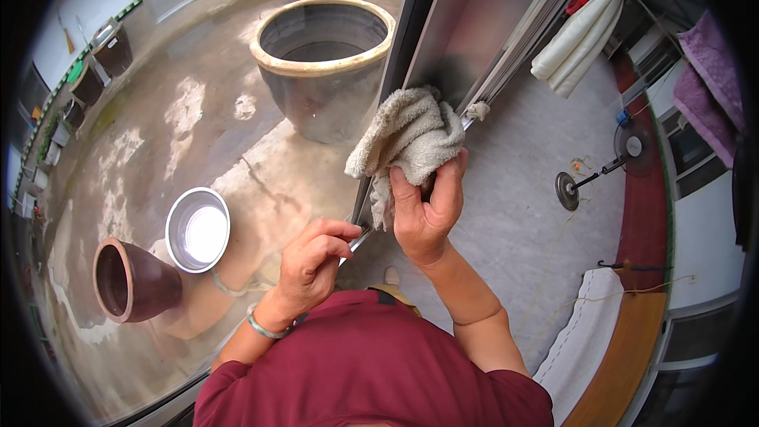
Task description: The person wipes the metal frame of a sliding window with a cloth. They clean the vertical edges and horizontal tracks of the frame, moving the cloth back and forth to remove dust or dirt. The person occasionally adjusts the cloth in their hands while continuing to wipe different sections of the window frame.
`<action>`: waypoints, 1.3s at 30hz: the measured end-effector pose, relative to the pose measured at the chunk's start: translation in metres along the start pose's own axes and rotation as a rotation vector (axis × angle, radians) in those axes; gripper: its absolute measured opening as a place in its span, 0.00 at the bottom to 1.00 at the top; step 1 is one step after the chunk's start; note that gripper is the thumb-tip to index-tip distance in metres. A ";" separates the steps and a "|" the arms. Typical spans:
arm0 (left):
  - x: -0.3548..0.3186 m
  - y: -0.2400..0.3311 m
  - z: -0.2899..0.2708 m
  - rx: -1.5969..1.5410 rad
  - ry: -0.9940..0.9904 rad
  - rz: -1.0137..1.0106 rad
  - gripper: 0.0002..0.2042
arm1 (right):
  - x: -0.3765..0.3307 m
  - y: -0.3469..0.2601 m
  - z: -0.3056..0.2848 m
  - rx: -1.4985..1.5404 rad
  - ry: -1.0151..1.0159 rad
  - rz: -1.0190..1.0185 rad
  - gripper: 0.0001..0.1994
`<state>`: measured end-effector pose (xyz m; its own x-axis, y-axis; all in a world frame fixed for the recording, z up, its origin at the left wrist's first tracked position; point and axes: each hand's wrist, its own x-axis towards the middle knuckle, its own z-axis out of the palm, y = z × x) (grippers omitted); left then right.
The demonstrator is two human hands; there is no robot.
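A crumpled light grey towel (419, 133) is bunched against the dark metal door frame (393, 55). My right hand (427, 209) is closed on the towel's lower part, with the thumb on the near side. One end of the cloth hangs down along the frame. Lower and to the left, my left hand (312, 261) has its fingers curled, their tips on the thin metal edge (356, 245) of the frame. A pale bangle (269, 327) circles my left wrist. The inner sides of my right fingers are hidden by the towel.
Left of the frame, on the yard floor, are a large glazed vat (320, 79), a metal basin (198, 229) and a brown pot (136, 281). On the right are a standing fan (601, 170), a tied white curtain (589, 35) and a hanging purple towel (708, 87).
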<state>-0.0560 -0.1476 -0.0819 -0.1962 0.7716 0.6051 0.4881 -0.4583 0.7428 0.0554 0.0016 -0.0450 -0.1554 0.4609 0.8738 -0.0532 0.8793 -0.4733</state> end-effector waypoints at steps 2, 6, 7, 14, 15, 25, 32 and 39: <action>0.000 0.002 -0.003 -0.026 0.007 -0.010 0.13 | 0.023 0.001 0.010 -0.134 0.057 -0.233 0.14; -0.007 0.011 -0.010 -0.177 -0.014 -0.077 0.12 | -0.017 0.047 0.034 -0.277 0.056 -0.360 0.15; -0.009 0.012 -0.012 -0.222 -0.020 -0.096 0.12 | -0.036 0.056 0.035 -0.207 0.027 -0.255 0.16; -0.011 0.015 -0.022 -0.233 -0.121 -0.164 0.12 | -0.161 0.095 0.037 -0.289 -0.167 -0.029 0.26; -0.010 0.014 -0.020 -0.223 -0.131 -0.172 0.12 | -0.189 0.103 0.037 -0.304 -0.175 -0.005 0.24; -0.010 -0.012 0.001 -0.235 -0.290 -0.333 0.10 | -0.363 0.141 0.081 -0.211 -0.067 1.213 0.22; -0.015 -0.014 0.004 -0.317 -0.251 -0.510 0.07 | -0.391 0.169 0.071 0.529 0.308 1.806 0.16; -0.014 -0.019 0.004 -0.434 -0.194 -0.519 0.04 | -0.234 0.108 -0.020 1.132 0.104 1.559 0.23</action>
<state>-0.0588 -0.1479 -0.1060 -0.1373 0.9844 0.1097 -0.0186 -0.1133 0.9934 0.1055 -0.0085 -0.2986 -0.6422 0.6847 -0.3445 -0.4705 -0.7070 -0.5280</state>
